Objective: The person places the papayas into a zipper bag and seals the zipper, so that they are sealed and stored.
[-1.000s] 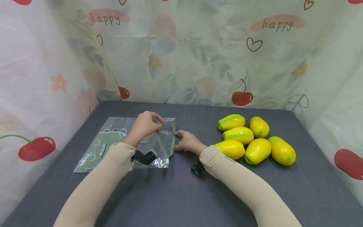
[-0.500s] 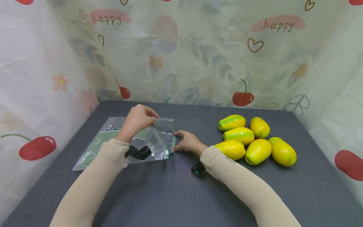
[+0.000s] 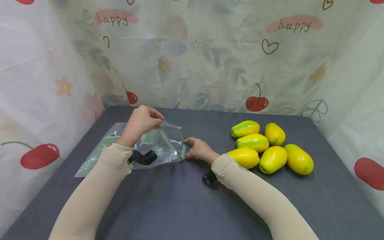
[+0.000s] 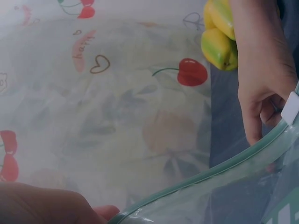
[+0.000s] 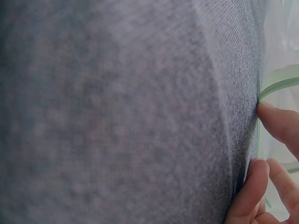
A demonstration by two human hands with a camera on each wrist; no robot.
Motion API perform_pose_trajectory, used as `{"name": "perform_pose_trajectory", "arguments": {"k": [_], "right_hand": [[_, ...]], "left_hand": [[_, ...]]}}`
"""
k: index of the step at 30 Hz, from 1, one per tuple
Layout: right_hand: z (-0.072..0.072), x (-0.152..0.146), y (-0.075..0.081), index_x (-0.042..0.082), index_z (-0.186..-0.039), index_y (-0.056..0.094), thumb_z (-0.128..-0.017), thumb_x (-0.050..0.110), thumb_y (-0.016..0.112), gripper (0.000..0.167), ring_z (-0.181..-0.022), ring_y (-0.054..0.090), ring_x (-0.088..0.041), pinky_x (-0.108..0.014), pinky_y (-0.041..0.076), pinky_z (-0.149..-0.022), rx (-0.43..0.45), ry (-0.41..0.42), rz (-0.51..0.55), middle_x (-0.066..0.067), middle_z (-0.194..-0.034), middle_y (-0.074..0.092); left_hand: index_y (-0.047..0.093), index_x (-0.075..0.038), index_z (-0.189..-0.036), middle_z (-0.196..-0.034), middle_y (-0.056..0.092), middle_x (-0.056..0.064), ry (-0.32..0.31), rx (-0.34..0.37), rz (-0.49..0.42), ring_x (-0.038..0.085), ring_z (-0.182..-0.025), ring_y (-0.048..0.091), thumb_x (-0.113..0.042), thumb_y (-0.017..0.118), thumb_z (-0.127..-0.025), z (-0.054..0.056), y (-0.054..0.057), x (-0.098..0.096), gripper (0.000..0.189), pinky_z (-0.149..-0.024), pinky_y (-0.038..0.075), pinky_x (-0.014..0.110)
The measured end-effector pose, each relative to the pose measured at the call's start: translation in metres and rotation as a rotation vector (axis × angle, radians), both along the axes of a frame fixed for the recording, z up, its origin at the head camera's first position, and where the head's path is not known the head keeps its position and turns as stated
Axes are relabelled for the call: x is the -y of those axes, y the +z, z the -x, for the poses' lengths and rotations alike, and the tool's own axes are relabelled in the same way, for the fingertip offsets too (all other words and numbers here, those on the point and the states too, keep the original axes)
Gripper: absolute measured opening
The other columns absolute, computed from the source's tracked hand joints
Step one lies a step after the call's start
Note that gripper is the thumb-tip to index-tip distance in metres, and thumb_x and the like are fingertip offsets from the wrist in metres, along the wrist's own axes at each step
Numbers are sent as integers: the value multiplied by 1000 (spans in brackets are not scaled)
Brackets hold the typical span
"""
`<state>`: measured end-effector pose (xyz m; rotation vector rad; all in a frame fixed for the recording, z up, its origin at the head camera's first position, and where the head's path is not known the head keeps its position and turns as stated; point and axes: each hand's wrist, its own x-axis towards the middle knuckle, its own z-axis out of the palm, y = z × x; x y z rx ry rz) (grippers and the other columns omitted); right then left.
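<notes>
A clear zip bag [image 3: 151,143] with a green print lies on the left of the table, its mouth toward the right. My left hand [image 3: 141,122] pinches the upper layer at the mouth and holds it raised, so the mouth gapes. The green zip strip [image 4: 187,183] runs from the left fingers across the left wrist view, with a white slider [image 4: 290,108] near its far end. My right hand [image 3: 199,150] presses the lower edge to the table, thumb and index finger spread apart. In the right wrist view its fingers [image 5: 282,125] touch that edge.
Several yellow-green fruits like papayas [image 3: 273,160] lie grouped right of my right hand, the nearest beside its sleeve [image 3: 240,176]. A dark cloth covers the table [image 3: 186,200]. A printed curtain [image 3: 204,66] hangs behind and at both sides.
My left hand has moved up and left, lifting the bag's upper layer away from the lower edge and widening the mouth. My right hand stays in place.
</notes>
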<state>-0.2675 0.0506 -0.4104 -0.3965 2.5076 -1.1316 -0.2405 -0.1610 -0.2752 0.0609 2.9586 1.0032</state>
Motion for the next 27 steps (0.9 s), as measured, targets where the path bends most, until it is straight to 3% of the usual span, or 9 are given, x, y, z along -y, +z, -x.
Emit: {"name": "perform_pose_trajectory", "arguments": {"k": [6, 16, 27], "right_hand": [[1, 1, -1, 20, -136, 54, -77, 11, 80, 65, -50, 51, -11, -25, 44, -49, 18, -4, 6, -1, -68, 65], [2, 1, 3, 18, -137, 53, -76, 14, 81, 67, -55, 55, -12, -25, 48, -50, 13, -9, -9, -2, -74, 68], [-1, -2, 7, 17, -139, 51, -81, 14, 77, 63, -60, 58, -12, -27, 50, -55, 101, -50, 94, -2, -77, 70]], "left_hand": [[75, -12, -103, -100, 73, 8, 8, 26, -19, 27, -90, 71, -15, 57, -90, 0, -3, -1, 22, -64, 48, 30], [76, -13, -102, -101, 73, 7, -20, 29, -25, 20, -82, 71, -18, 61, -90, 2, -21, -10, 19, -70, 50, 31], [76, -15, -100, -99, 73, 5, -24, -1, -44, 17, -80, 71, -18, 61, -89, 0, -17, -13, 19, -68, 50, 31]]}}
